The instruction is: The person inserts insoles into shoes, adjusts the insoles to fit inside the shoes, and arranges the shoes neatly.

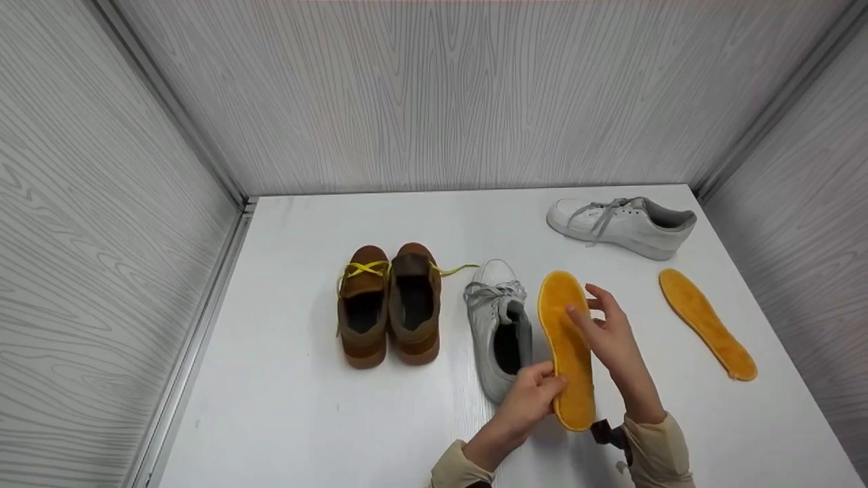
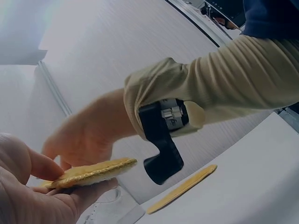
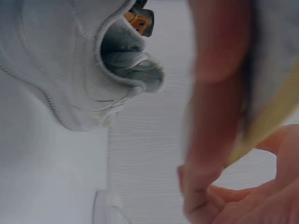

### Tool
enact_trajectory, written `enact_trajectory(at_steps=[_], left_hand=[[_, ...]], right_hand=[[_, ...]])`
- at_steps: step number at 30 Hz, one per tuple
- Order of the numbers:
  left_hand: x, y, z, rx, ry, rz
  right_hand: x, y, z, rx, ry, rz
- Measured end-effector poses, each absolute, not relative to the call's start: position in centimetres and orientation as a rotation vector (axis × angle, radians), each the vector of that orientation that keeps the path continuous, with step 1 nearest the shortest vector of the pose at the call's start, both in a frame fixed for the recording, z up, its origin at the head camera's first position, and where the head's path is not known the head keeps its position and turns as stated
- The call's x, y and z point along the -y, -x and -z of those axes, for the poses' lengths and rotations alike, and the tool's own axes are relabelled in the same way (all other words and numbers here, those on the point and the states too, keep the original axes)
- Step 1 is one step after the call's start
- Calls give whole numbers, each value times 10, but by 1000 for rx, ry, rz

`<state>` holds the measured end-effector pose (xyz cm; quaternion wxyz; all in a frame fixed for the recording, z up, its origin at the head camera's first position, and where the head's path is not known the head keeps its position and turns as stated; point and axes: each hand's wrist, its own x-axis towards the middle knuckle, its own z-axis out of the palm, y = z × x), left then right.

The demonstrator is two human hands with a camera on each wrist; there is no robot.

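So we're using the near white sneaker as our landmark here, laces tied, toe pointing away from the person. Directions are as we see them from the head camera.

Just right of that sneaker is the held insole, orange-yellow and fuzzy, lifted up with its broad face toward us. The left hand, by the sneaker's heel, has a firm pinch on the insole's lower half: thumb on the front, fingers tucked behind. The left wrist view shows that grip nicely.

The right hand is farther right of the sneaker, loosely spread, with thumb and fingers apart. Its thumb tip overlaps the insole's upper half, but we can't tell if it's really touching, and the right wrist shot is too blurry to help.

Well right of the sneaker we've got a loose insole lying flat, same colour. Beyond the sneaker, off to the right, sits another white sneaker with its toe pointing left. Left of our landmark stand two brown shoes, and a yellow lace trails out toward the sneaker's toe.
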<state>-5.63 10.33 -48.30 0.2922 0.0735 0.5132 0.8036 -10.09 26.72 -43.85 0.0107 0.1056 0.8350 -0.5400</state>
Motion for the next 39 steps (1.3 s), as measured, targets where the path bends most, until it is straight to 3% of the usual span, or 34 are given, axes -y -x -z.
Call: enact_trajectory(at_steps=[12, 28, 34, 39], left_hand=[[-104, 57, 482, -1510, -257, -2115], [-94, 70, 477, -1313, -181, -2303], [-69, 101, 477, -1889, -330, -2421], [-55, 122, 483, -2640, -354, -2155]], right_hand=[[-237, 87, 425, -2886, -272, 1064], [-235, 91, 431, -3022, -339, 1029], [-244, 92, 418, -2955, -416, 1060], [-242, 87, 417, -2987, -381, 1065]])
